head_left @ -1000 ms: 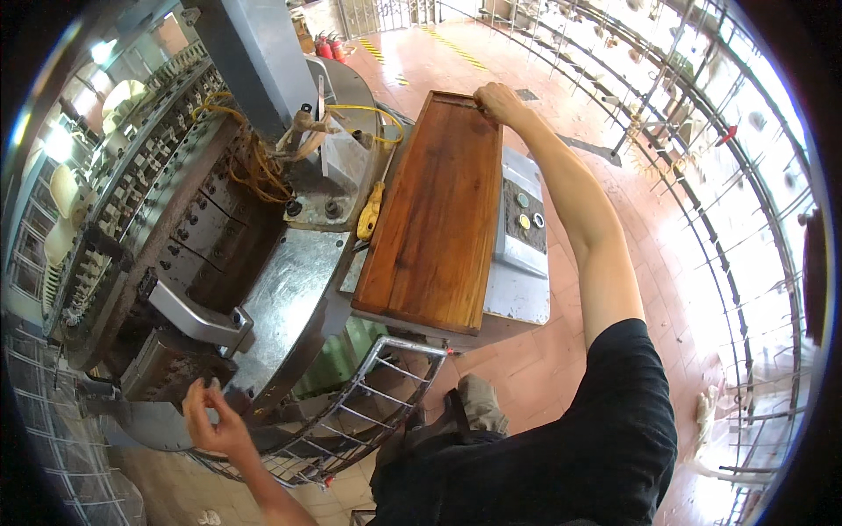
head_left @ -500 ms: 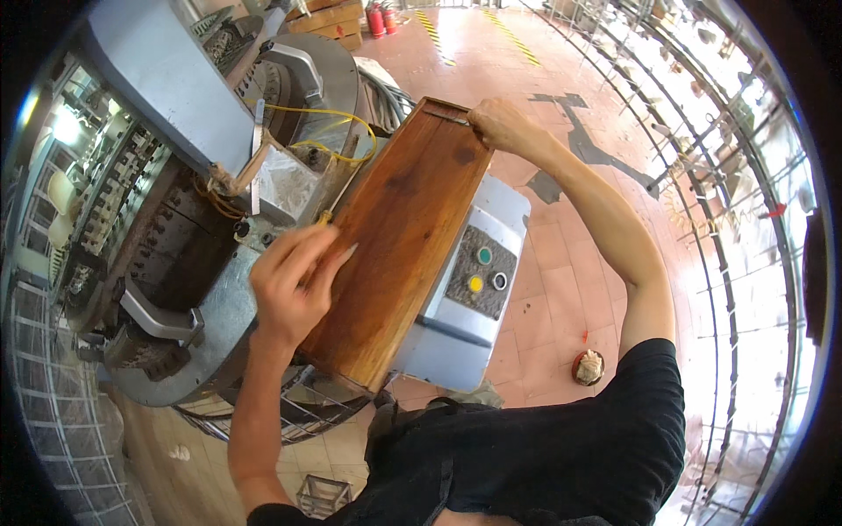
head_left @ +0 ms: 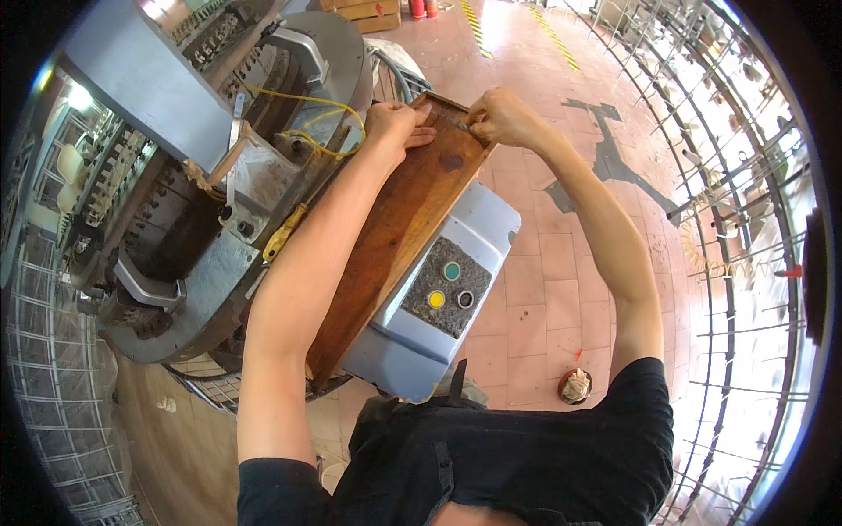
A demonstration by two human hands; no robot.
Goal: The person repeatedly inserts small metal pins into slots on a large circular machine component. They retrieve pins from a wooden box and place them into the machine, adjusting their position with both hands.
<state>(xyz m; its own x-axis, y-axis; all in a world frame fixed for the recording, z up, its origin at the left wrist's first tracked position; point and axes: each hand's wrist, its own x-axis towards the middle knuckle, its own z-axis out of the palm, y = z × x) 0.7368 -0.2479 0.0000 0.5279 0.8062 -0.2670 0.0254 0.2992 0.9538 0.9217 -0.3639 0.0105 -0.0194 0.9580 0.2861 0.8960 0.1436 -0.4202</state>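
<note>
You are pressing your left hand [head_left: 396, 124] flat, fingers extended, on the far end of the long wooden tray [head_left: 399, 228], which is lying across the blue control box [head_left: 456, 289] beside the grey machine [head_left: 210, 202]. Your right hand [head_left: 502, 119], fingers closed, is pinching a small object [head_left: 462, 125] at the tray's far edge.

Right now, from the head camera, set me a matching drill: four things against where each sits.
Things:
1. left hand
2. right hand
3. control box
4. yellow wire

Places:
A. under the tray's right side
B. on the machine, left of the tray
C. flat on the wooden tray's far end
D. at the tray's far right corner

Pairs: 1-C, 2-D, 3-A, 4-B
</note>
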